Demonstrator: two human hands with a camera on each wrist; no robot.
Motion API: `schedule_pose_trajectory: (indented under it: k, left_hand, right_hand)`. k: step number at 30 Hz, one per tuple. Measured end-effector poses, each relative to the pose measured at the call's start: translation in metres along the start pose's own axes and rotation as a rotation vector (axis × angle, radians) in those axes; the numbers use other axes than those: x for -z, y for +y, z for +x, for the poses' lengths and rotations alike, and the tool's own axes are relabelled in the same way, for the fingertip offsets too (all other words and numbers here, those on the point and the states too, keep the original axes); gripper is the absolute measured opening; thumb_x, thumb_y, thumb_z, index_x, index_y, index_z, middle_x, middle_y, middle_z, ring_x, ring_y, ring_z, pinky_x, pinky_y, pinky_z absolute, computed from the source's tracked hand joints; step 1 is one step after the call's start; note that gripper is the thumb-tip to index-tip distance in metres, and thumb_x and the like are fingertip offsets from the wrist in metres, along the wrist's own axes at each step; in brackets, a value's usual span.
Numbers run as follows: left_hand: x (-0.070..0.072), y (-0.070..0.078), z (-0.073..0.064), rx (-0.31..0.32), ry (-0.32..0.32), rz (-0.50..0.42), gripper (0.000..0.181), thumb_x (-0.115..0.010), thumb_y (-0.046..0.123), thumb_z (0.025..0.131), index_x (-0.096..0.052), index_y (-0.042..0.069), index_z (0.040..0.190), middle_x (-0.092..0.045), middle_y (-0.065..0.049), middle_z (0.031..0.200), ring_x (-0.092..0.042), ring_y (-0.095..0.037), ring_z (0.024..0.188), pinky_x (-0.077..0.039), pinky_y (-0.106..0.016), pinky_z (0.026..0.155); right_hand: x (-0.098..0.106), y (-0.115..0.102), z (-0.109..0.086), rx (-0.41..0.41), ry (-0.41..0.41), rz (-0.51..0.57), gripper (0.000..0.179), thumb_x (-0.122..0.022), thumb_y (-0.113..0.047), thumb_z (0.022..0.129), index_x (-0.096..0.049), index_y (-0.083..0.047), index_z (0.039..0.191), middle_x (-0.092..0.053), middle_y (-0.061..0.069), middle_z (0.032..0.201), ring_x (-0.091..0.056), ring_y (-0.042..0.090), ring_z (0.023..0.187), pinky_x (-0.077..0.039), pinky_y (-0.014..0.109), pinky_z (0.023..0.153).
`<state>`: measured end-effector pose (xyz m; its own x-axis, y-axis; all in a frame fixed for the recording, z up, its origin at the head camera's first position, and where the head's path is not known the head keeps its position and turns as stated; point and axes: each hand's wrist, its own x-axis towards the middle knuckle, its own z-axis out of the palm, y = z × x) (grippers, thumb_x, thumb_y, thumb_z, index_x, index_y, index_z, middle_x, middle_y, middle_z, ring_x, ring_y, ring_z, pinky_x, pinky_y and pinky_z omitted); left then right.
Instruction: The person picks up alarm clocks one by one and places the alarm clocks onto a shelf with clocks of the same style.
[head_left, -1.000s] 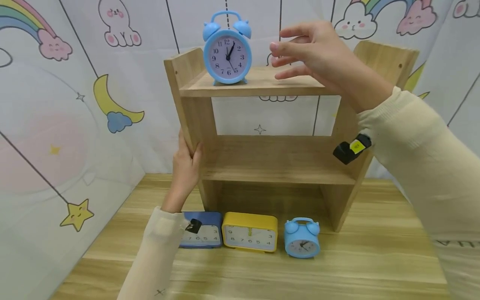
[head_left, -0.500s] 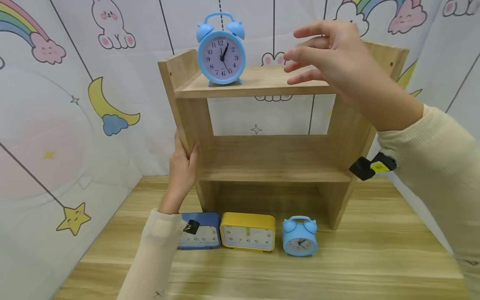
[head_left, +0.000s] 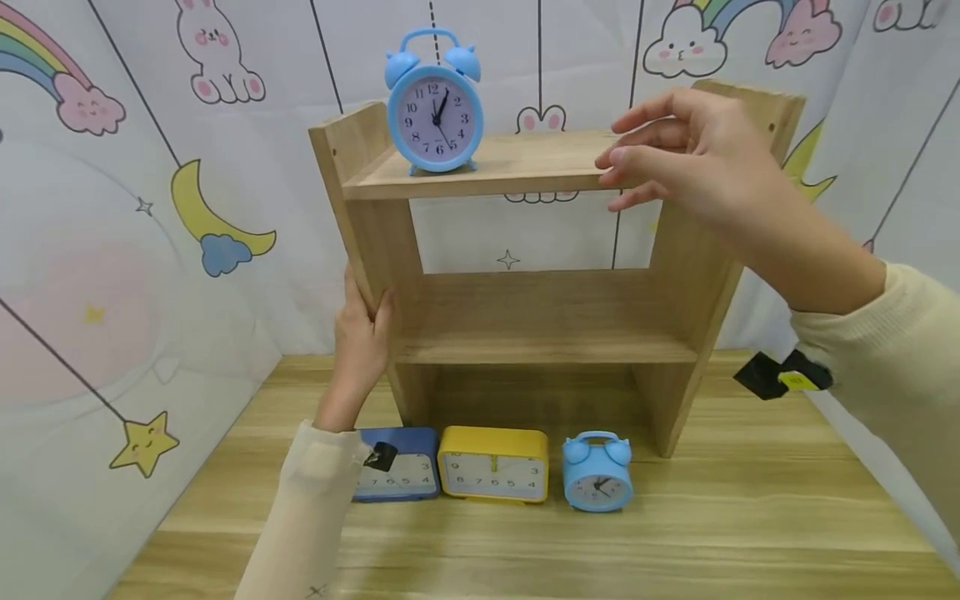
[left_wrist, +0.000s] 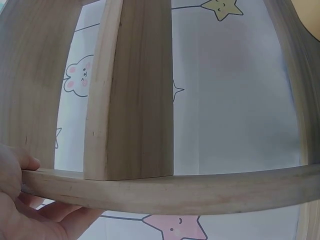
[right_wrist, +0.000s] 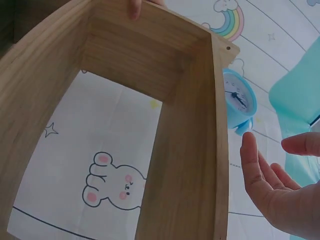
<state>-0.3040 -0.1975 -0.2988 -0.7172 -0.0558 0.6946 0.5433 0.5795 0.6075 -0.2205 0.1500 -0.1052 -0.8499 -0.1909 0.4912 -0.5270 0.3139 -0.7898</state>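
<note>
A wooden shelf (head_left: 525, 317) stands on the table, and my left hand (head_left: 362, 333) grips its left side panel. In the left wrist view the thumb and fingers (left_wrist: 75, 215) lie on either side of that panel's edge. My right hand (head_left: 690, 158) is in front of the top board's right part, fingers loosely bent and holding nothing. A light blue twin-bell alarm clock (head_left: 437, 117) stands upright on the left of the top board, apart from the right hand. The right wrist view shows that blue clock (right_wrist: 239, 95) beyond the right hand (right_wrist: 285, 195).
Before the shelf's foot stand a blue rectangular clock (head_left: 412, 467), partly behind the left sleeve, a yellow rectangular clock (head_left: 493, 467) and a smaller light blue twin-bell clock (head_left: 597, 475). Behind the shelf hangs a cartoon-printed cloth (head_left: 217, 167). The table (head_left: 525, 558) has a wood-grain top.
My right hand has moved right and down, away from the twin-bell clock on the top board. The left hand keeps its grip on the side panel. The whole head view has shifted slightly.
</note>
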Motion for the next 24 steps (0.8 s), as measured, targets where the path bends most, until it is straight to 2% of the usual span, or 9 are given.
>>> schedule_pose_trajectory:
  k: [6, 10, 16, 24]
  left_hand:
    - [0.0, 0.001, -0.002, 0.02, 0.0, 0.003, 0.063, -0.05, 0.024, 0.106, -0.017, 0.011, 0.158, -0.06, -0.034, 0.116, -0.066, -0.046, 0.094, -0.053, -0.057, 0.078]
    - [0.0, 0.001, -0.001, 0.024, 0.001, 0.006, 0.062, -0.049, 0.024, 0.105, -0.018, 0.012, 0.157, -0.058, -0.034, 0.119, -0.065, -0.046, 0.097, -0.052, -0.057, 0.08]
    - [0.001, 0.0, 0.0, 0.026, 0.006, 0.02, 0.062, -0.049, 0.024, 0.105, -0.018, 0.01, 0.157, -0.057, -0.035, 0.119, -0.064, -0.046, 0.1, -0.051, -0.058, 0.082]
    - [0.001, 0.001, -0.001, 0.024, 0.004, 0.021, 0.062, -0.05, 0.023, 0.105, -0.018, 0.009, 0.157, -0.056, -0.035, 0.121, -0.063, -0.048, 0.103, -0.05, -0.059, 0.083]
  right_hand:
    - [0.009, 0.009, -0.011, 0.015, 0.007, -0.003, 0.028, -0.069, -0.014, 0.095, -0.059, 0.001, 0.116, -0.071, 0.013, 0.103, -0.067, 0.024, 0.095, -0.057, 0.028, 0.073]
    - [0.015, 0.016, -0.017, 0.017, 0.013, -0.003, 0.019, -0.069, -0.009, 0.094, -0.063, 0.002, 0.109, -0.073, 0.008, 0.097, -0.069, 0.021, 0.09, -0.057, 0.03, 0.07]
    - [0.023, 0.026, -0.025, 0.012, -0.009, 0.013, 0.014, -0.069, -0.007, 0.094, -0.065, 0.002, 0.103, -0.073, 0.01, 0.093, -0.07, 0.021, 0.084, -0.057, 0.031, 0.07]
    - [0.032, 0.043, -0.039, -0.051, -0.036, -0.111, 0.021, -0.07, -0.016, 0.095, -0.066, 0.001, 0.105, -0.074, 0.008, 0.093, -0.071, 0.023, 0.076, -0.051, 0.021, 0.081]
